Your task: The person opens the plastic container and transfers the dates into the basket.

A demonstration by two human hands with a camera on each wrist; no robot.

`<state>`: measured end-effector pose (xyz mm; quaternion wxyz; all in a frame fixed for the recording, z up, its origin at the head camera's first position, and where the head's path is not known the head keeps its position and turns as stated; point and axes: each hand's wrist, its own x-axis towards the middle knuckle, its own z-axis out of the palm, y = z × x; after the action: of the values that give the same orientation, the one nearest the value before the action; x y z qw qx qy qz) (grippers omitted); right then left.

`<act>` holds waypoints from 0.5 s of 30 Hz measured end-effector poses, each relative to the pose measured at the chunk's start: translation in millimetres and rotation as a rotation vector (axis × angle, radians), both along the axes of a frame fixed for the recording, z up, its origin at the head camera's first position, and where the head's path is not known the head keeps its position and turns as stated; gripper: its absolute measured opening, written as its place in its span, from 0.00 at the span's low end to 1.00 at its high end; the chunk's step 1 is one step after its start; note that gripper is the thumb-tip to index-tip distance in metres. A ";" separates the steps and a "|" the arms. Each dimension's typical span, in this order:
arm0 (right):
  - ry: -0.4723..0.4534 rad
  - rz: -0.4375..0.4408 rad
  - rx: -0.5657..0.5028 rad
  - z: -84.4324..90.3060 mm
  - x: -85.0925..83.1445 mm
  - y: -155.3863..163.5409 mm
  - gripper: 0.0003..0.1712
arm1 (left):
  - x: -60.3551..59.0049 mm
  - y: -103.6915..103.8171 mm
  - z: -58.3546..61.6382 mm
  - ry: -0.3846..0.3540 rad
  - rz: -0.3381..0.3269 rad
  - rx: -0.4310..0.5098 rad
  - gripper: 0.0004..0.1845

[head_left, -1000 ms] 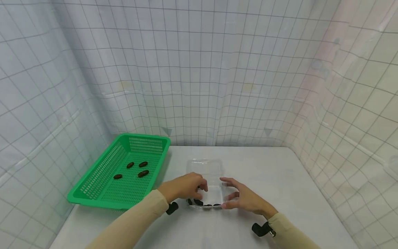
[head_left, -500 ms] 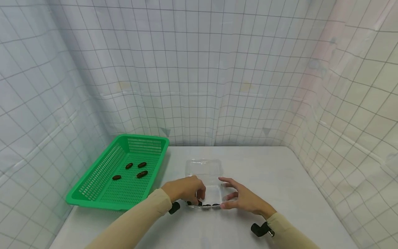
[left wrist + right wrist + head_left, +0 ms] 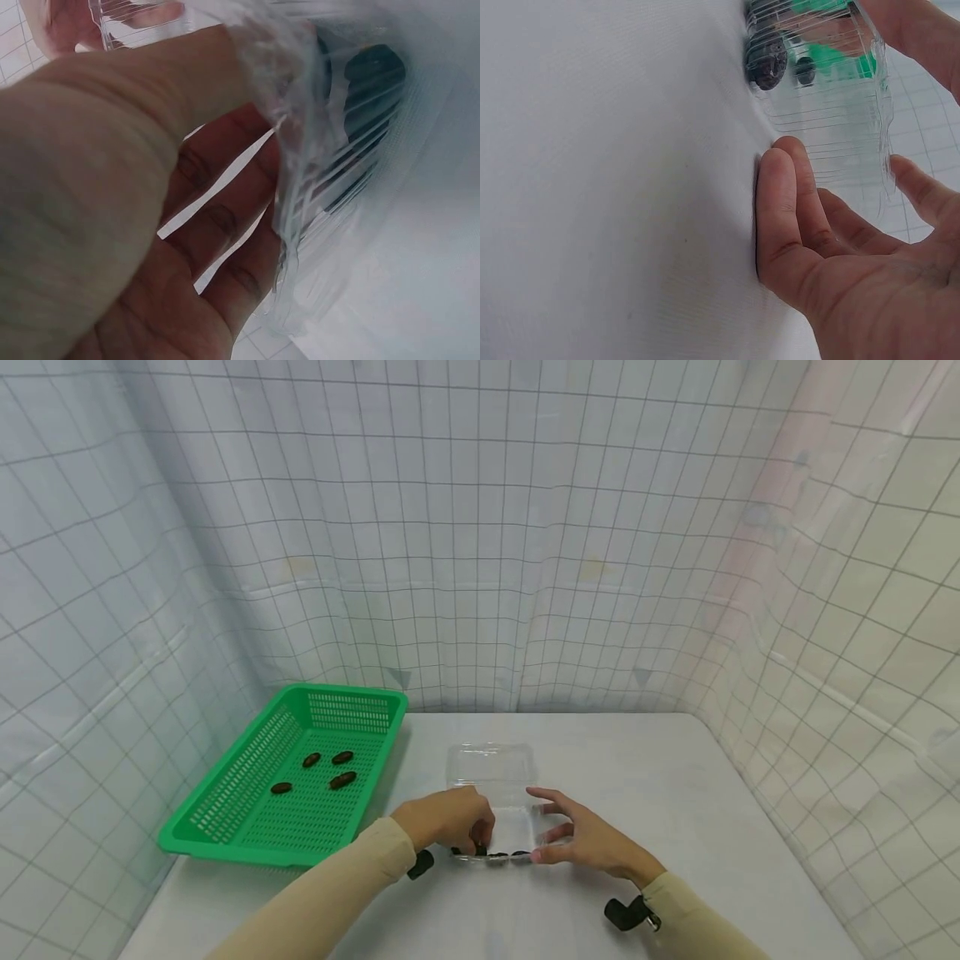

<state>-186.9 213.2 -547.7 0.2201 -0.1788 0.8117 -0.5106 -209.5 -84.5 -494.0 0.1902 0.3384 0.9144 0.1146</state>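
A clear hinged plastic box (image 3: 512, 831) stands on the table, its lid (image 3: 491, 764) folded back. Along its front side lie several dark, oval, wrinkled dates (image 3: 520, 853). My left hand (image 3: 448, 818) reaches down into the box from the left, thumb and fingertips pinching a date (image 3: 481, 850). Through the plastic wall in the left wrist view, a dark date (image 3: 371, 90) shows, partly blurred. Beside the right wall, my right hand (image 3: 592, 839) rests with loosely spread fingers; its thumb is at the front corner. More dates (image 3: 766, 60) appear through the wall in the right wrist view.
To the left stands a green slatted basket (image 3: 176, 839) holding several dates (image 3: 342, 780) spread over its floor. White table (image 3: 637, 760) surrounds the box. Grid-patterned white sheets (image 3: 480, 527) hang behind and at both sides.
My left hand has lowered a little toward the front of the box, with its fingertips now down at the dates there. The right hand stays nearly still at the right wall.
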 end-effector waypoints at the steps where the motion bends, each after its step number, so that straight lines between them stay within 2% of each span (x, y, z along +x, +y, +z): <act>1: -0.002 -0.002 0.001 0.0 0.0 -0.1 0.62 | -0.1 -0.2 0.0 0.000 -0.002 0.001 0.11; 10: 0.000 -0.015 0.008 -3.1 -0.2 -0.2 0.62 | -1.9 -1.8 0.4 0.008 -0.021 0.025 0.11; 15: -0.005 -0.015 -0.003 -2.9 -0.4 0.0 0.62 | -2.1 -2.2 4.0 0.000 -0.008 0.037 0.11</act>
<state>-187.3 213.1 -550.7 0.2179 -0.1720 0.8117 -0.5139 -211.6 -86.7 -489.9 0.1842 0.3454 0.9108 0.1308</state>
